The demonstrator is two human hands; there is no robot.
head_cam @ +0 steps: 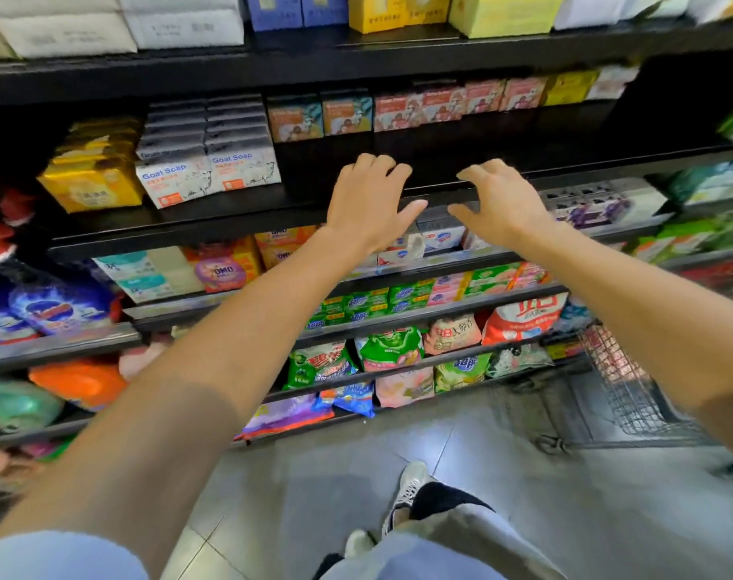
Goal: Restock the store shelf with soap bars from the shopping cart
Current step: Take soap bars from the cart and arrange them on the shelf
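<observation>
My left hand [367,203] and my right hand [501,205] are stretched out side by side over the front edge of a black shelf [314,177]. Both hold nothing, and their fingers are loosely bent. The shelf stretch behind them is bare and dark. To the left on that shelf stand white Goat Soap boxes [208,169] and yellow soap packs [93,169]. At its back sits a row of small soap boxes [398,108]. The wire shopping cart [624,383] stands at the lower right; its contents are not visible.
Lower shelves hold detergent bags [392,349], green soap packs [356,307] and blue bags [59,303]. The top shelf carries white, blue and yellow boxes [398,10]. Purple packs [595,207] lie right of my hands. Grey floor tiles [503,487] and my shoe [411,483] are below.
</observation>
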